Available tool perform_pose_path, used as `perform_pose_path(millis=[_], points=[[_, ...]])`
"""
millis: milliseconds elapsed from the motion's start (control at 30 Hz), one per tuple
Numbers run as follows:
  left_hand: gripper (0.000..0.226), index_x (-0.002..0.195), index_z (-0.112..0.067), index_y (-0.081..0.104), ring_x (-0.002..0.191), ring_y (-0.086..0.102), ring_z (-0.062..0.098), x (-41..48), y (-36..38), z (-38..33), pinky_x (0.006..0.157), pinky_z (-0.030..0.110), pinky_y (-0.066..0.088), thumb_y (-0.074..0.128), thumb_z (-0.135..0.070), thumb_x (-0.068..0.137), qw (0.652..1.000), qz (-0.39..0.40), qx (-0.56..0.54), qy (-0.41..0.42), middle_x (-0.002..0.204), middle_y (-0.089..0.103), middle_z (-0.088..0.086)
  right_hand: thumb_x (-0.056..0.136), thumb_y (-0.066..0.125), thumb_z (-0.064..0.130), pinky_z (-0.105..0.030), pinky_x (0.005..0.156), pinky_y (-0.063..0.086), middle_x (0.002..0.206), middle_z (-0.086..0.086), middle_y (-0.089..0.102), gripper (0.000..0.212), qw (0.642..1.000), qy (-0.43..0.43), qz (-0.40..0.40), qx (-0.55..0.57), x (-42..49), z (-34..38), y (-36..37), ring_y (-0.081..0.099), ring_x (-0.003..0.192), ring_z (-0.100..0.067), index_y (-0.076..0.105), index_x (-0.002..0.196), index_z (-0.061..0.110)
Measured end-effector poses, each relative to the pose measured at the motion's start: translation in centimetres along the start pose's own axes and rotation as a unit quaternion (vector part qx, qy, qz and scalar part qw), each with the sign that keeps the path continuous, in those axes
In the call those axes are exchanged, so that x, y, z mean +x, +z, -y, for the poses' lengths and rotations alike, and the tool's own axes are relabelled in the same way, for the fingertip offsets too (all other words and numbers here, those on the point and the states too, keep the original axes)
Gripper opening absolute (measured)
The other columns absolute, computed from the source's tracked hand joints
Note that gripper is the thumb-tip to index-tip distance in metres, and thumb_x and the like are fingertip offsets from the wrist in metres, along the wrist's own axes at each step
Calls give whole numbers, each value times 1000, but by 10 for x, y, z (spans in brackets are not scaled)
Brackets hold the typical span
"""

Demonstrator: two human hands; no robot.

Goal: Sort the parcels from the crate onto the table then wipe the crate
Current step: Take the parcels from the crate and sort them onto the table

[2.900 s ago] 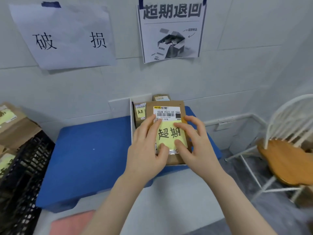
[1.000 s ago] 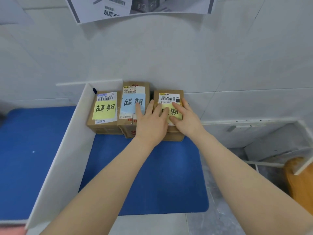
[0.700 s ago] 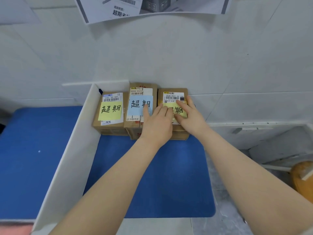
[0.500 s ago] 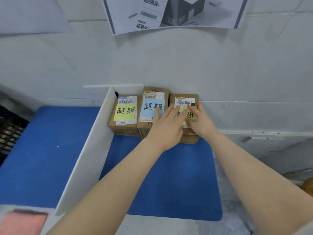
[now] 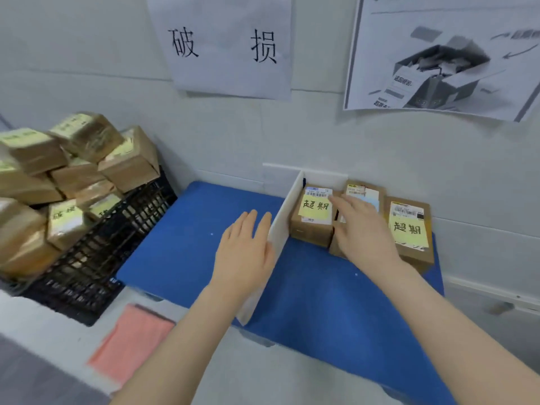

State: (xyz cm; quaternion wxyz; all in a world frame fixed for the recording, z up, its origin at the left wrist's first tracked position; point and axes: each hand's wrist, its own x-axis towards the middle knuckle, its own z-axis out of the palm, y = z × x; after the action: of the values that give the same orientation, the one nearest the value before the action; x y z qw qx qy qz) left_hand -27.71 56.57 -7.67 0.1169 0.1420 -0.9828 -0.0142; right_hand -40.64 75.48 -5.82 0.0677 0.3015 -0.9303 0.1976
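- Brown cardboard on every parcel, with taped seams and flat faces: judged stiff, light enough for 1 hand, not fragile-looking, contents unknown.
- Heaped in and above the black crate (image 5: 96, 258) at the left of the surface (image 5: 52, 334): a loose pile of parcels (image 5: 87, 159), several tilted, likely to slide on pulling a lower one first.
- Best taken from the top of the pile, thumb on 1 long side and fingers on the opposite side, or 2 hands under the bottom edges for the bigger ones.
- Glossy tape probably slippery, so better to grip on bare card.
- No pinching of the yellow notes: only stuck on, could peel.
- Already on the blue mat (image 5: 190, 238), right of the white divider (image 5: 280, 229): 3 boxes in a row by the wall, close together, namely the left parcel (image 5: 314, 217), the middle parcel (image 5: 362, 191) and the right parcel (image 5: 409, 232).
- Left hand (image 5: 245, 252): flat, fingers straight, holding nothing, over the mat just beside the divider.
- Right hand (image 5: 362, 232): fingers stretched out, gripping nothing, lying over the middle parcel, tips reaching the left parcel's note. Cannot tell whether pressing.
- Pink cloth (image 5: 131, 343) near the front edge: soft, suited to wiping, a step far off judging by the full crate.
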Motion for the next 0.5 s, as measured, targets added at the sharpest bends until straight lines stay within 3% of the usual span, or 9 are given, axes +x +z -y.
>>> perform_pose_path(millis=[167, 300, 500], points=[[56, 133, -7, 53, 116, 57, 33, -51, -18, 85, 93, 43, 48, 30, -37, 91, 999, 0, -22, -41, 127, 59, 17, 91, 54, 19, -37, 107, 32, 147, -2, 39, 52, 995, -93, 32, 11, -20, 144, 27, 36, 133, -23, 41, 141, 23], [52, 125, -6, 59, 104, 62, 28, -98, -46, 182, 85, 39, 51, 34, -34, 89, 998, -20, 1, -60, 114, 64, 11, 94, 49, 23, -34, 108, 30, 149, 2, 34, 50, 990, -115, 71, 24, -30, 252, 62, 34, 134, -21, 37, 143, 26], [50, 123, -10, 59, 101, 60, 24, -154, -64, 293, 85, 37, 50, 30, -33, 90, 996, -15, 5, -88, 108, 64, 4, 94, 49, 23, -34, 105, 34, 147, 3, 37, 50, 986, -124, 102, 42, -37, 369, 109, 36, 131, -20, 38, 142, 27]])
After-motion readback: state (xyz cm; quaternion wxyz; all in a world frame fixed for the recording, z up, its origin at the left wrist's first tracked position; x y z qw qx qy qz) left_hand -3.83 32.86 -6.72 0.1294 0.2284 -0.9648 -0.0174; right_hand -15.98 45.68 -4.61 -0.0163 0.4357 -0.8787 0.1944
